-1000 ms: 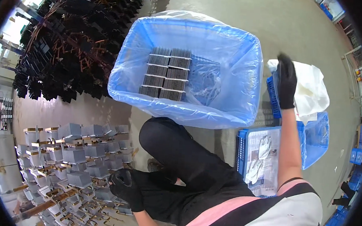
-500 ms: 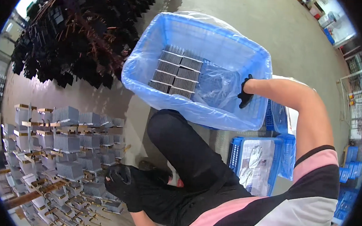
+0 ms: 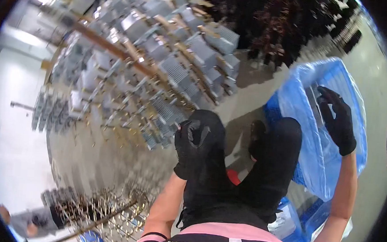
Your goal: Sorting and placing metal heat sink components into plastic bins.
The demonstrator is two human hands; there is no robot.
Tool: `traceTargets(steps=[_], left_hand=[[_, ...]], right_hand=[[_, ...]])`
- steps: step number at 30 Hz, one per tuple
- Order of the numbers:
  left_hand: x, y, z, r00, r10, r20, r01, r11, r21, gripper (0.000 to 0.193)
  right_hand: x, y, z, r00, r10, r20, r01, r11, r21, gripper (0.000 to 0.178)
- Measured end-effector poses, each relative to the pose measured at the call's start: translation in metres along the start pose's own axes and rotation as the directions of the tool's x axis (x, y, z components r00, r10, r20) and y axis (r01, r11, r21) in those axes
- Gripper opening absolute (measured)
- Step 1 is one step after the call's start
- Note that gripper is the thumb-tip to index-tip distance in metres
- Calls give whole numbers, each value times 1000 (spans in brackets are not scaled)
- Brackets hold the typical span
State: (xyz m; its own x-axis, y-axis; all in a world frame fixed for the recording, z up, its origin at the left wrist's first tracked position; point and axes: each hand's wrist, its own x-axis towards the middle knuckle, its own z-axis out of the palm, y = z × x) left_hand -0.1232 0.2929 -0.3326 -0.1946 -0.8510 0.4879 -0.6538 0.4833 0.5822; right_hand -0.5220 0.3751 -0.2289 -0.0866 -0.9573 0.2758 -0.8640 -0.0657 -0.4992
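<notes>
Blue plastic-lined crate (image 3: 305, 143) with a right hand (image 3: 338, 123) inside, at dark finned heat sinks (image 3: 314, 99)

Nearest, a pink, black and white shirt (image 3: 222, 230) runs along the bottom of the view, with black trousers (image 3: 237, 197) above it, knees spread. Just right of the thighs sits a blue basket (image 3: 296, 237) with something pale in it.

The left hand (image 3: 184, 147), in a black glove, rests at the left knee; its grip is loosely curled, and I cannot tell whether anything small is inside. The right hand, gloved too, has its fingers bent, with a gap between them and the thumb. Its fingertips reach the heat sinks, but whether that grip has hold of one I cannot tell. Those heat sinks are inside the crate, partly hidden by its near wall.

Ahead and to the left, silver finned heat sinks (image 3: 176, 73) crowd a rack with a rust-brown bar (image 3: 114, 47), the closest of them near the left hand. Farther ahead stands a dense mass of dark parts (image 3: 274, 28). At the lower left edge, blurred, is another person (image 3: 41, 220) in grey
</notes>
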Motion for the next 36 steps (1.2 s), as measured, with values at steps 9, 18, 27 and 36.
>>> traceTargets(steps=[9,18,27,36], left_hand=[[-57,-105,-69,843,-537,-33,508,814,-282,24],[10,-210,-14,934,-354,-41,356,931,78,30],[-1,-242,24,978,-178,-110,208,882,423,22],[1,-234,32,723,-665,-186,549,717,-430,57]], right_hand=[[60,-120,155,834,-515,198,441,838,320,26],[51,-118,245,874,-485,29,424,790,443,33],[47,-92,242,941,-333,-69,335,873,354,27],[48,-95,238,916,-397,-55,393,860,326,32]])
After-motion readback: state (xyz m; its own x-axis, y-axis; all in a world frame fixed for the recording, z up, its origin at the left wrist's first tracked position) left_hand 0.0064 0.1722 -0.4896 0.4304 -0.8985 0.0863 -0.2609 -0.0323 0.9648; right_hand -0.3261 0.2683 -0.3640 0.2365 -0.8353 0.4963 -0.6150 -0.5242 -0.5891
